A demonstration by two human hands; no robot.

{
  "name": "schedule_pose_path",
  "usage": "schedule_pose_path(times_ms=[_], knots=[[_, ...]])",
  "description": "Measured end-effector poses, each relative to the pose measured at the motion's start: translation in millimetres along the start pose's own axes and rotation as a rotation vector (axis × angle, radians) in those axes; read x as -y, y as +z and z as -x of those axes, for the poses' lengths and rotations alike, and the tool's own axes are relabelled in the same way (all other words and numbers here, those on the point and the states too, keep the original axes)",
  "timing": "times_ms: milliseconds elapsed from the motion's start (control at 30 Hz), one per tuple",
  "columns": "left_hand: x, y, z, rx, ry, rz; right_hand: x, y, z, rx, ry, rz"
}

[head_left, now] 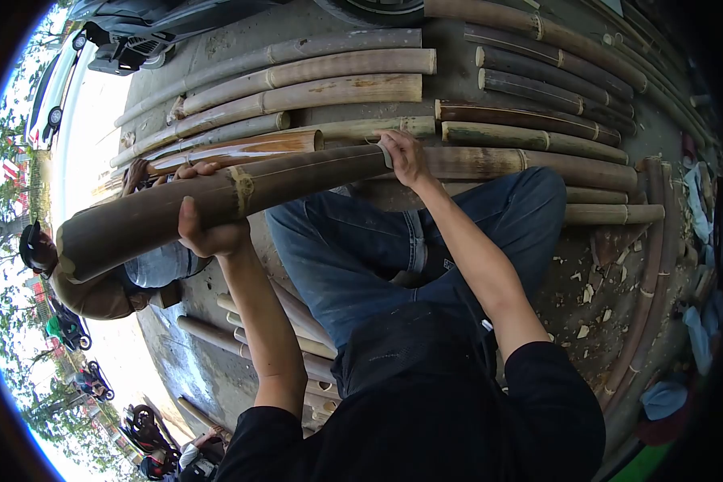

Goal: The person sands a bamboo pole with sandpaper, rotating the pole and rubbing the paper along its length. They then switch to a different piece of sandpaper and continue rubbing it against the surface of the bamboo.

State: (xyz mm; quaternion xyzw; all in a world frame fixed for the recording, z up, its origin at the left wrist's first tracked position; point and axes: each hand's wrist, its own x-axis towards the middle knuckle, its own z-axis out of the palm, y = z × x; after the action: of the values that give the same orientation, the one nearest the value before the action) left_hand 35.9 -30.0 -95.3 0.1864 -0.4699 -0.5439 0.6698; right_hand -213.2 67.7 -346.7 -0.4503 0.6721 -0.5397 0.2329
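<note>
A thick brown bamboo pole (297,181) is held up at a slant across my lap, its wide end to the left and a pale node ring near its middle. My left hand (209,231) is closed round it from below, close to that node, with the thumb on the near side and fingertips over the far side. At the narrower right end, my right hand (407,158) has its fingers closed on the rim. A pale edge shows under those fingers; whether it is only the cut rim, I cannot make out.
Several bamboo poles (345,63) lie in rows on the ground ahead, others to the right (651,281). A co-worker (96,293) sits at the left behind the pole. Wood chips (588,293), a vehicle tyre (369,10) and parked motorbikes (95,381) lie around.
</note>
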Motion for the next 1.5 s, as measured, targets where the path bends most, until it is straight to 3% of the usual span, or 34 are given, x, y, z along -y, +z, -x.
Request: schedule_pose_path(times_ms=[67,167,267,367,433,567,633,800,900,1067,1167,1300,1433,1500], knots=[[1,1,1,0.006,0.015,-0.002,43,2,6,-0.033,-0.069,-0.12],[1,2,4,0.017,0.042,-0.01,36,0,7,-0.026,-0.131,-0.059],[3,-7,1,0.015,0.039,-0.012,-16,-9,2,0.002,-0.053,-0.055],[3,-2,1,0.01,0.026,-0.029,-15,-9,-2,0.068,-0.008,-0.046],[2,2,3,0.008,0.029,-0.049,22,-3,-2,0.105,-0.055,-0.092],[1,-3,2,0.035,0.034,-0.008,74,9,4,-0.043,-0.178,-0.101],[4,-10,-2,0.086,0.039,0.044,48,8,9,-0.113,-0.216,-0.082],[5,-21,-3,0.051,0.029,0.035,-21,-3,8,-0.102,-0.029,0.105],[5,-19,-5,0.015,-0.01,0.09,28,13,9,-0.157,-0.046,0.025],[2,-5,1,0.079,0.018,0.053,178,44,9,-0.285,-0.354,-0.048],[0,-1,5,0.07,0.03,-0.003,221,56,3,-0.27,-0.477,-0.089],[3,-8,4,0.053,0.043,0.034,191,53,2,-0.306,-0.565,-0.004],[4,-9,9,0.027,0.086,-0.025,58,30,5,-0.356,-0.474,0.138],[4,-5,12,0.044,0.086,-0.031,26,17,0,-0.343,-0.411,0.181]])
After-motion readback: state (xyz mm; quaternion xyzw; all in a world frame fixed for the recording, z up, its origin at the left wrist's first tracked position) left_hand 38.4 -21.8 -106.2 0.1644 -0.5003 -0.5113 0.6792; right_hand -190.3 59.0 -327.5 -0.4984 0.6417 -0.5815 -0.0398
